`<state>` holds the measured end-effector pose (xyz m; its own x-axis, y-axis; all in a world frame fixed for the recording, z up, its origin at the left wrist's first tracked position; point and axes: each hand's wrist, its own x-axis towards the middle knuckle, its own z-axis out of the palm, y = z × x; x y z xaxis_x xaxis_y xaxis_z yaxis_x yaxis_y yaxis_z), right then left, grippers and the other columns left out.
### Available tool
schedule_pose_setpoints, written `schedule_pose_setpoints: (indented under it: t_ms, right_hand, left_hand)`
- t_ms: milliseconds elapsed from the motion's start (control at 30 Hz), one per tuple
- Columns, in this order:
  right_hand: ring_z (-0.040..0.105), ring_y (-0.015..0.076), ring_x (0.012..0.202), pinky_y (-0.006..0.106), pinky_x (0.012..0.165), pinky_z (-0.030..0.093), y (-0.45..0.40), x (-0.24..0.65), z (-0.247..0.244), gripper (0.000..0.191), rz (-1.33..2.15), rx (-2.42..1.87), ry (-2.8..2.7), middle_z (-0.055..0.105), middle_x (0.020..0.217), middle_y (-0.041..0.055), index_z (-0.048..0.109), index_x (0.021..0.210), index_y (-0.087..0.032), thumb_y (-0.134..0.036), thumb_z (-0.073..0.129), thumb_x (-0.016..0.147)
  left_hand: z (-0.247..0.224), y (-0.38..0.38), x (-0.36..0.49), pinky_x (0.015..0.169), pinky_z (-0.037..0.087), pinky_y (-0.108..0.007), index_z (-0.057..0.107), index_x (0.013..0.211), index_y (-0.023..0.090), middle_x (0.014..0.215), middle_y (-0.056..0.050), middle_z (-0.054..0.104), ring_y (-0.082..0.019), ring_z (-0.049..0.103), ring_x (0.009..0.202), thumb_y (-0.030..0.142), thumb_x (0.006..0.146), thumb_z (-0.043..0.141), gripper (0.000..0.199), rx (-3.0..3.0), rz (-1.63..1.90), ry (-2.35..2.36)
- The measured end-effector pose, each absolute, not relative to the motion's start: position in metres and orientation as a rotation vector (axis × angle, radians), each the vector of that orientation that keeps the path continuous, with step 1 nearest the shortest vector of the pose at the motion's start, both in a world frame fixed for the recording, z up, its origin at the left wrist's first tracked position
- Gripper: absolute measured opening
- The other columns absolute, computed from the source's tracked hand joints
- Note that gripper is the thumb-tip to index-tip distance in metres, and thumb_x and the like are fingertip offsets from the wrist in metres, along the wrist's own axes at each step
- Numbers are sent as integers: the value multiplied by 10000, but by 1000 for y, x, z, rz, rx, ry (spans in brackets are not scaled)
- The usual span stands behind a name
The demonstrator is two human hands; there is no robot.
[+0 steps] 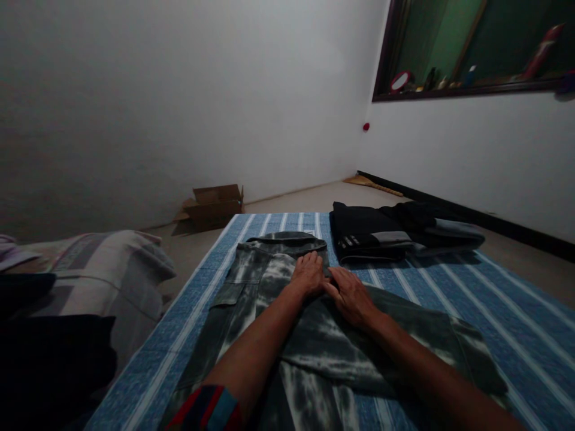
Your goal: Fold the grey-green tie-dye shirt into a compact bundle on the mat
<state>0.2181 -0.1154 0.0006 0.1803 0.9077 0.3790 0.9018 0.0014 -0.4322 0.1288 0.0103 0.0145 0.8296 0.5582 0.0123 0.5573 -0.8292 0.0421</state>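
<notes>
A dark green-and-white mottled garment [309, 338] with a flap pocket lies spread on a blue striped sheet [188, 323]. It has a band-like opening at its far end, and one long part reaches out to the right. My left hand [309, 273] presses on it near that opening, fingers together and bent over the cloth. Close beside it, my right hand [349, 294] has its fingers curled onto the garment's edge, thumb toward the left hand. The hands touch or nearly touch. Cloth under the fingers is partly hidden.
Folded black clothes [377, 230] with grey parts lie at the sheet's far right. To the left, a pale checked blanket [121, 269] and dark clothing [54, 353] are heaped. An open cardboard box [211, 209] sits on the floor by the wall.
</notes>
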Motion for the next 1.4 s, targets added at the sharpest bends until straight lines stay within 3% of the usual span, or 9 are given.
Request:
schedule_pose_setpoints:
  t_ms: [133,267,467,633,900,1067,1400]
  right_hand:
    - [531,271,1177,443,1000,417,-145,214,-4,347,-234,-1847,-1668,622,1204,137,561,1197,-151,-337,425,938]
    - [507,287,1227,475,1008,419,-176,200,-6,365,-364,-1848,-1715,618,1236,156,568,1209,-121,-314,426,934]
    - [497,298,1247,491,1012,419,-204,178,-21,402,-438,-1863,-1803,598,1274,163,568,1226,-95,-330,431,931]
    - [514,299,1231,499,993,437,-213,170,-40,442,-401,-1903,-1830,573,1309,166,559,1255,-115,-386,432,929]
    - [480,268,1269,485,1043,390,-215,169,-45,459,-318,-1947,-1799,537,1358,143,548,1275,-159,-438,404,941]
    - [484,269,1263,492,1040,388,-215,169,-47,450,-280,-1925,-1789,541,1349,150,552,1266,-154,-422,388,944]
    - [521,272,1224,500,1015,410,-215,172,-57,428,-327,-1885,-1790,574,1311,142,569,1232,-168,-428,401,937]
  left_hand:
    - [21,9,128,1083,309,-400,541,1210,98,1391,-182,461,-293,403,1312,577,893,426,586,2953,113,869]
    - [28,5,126,1090,306,-391,544,1197,116,1409,-160,451,-272,391,1324,516,922,429,499,2976,174,827]
    - [27,-8,128,1139,211,-456,381,1375,107,1538,-159,267,-284,182,1434,573,943,303,641,2872,-31,796]
    - [17,-9,133,1145,152,-520,334,1421,127,1549,-166,240,-291,144,1445,700,889,215,791,2771,-141,810]
    - [25,-27,113,1162,149,-477,359,1409,112,1555,-144,237,-272,132,1449,628,928,216,719,2853,-15,868]
    - [33,-30,76,1174,123,-455,330,1431,68,1556,-168,220,-286,115,1451,590,920,312,731,2841,61,1223]
    - [19,-20,54,1174,71,-481,251,1474,40,1565,-183,157,-294,69,1457,665,897,200,853,2688,-54,1410]
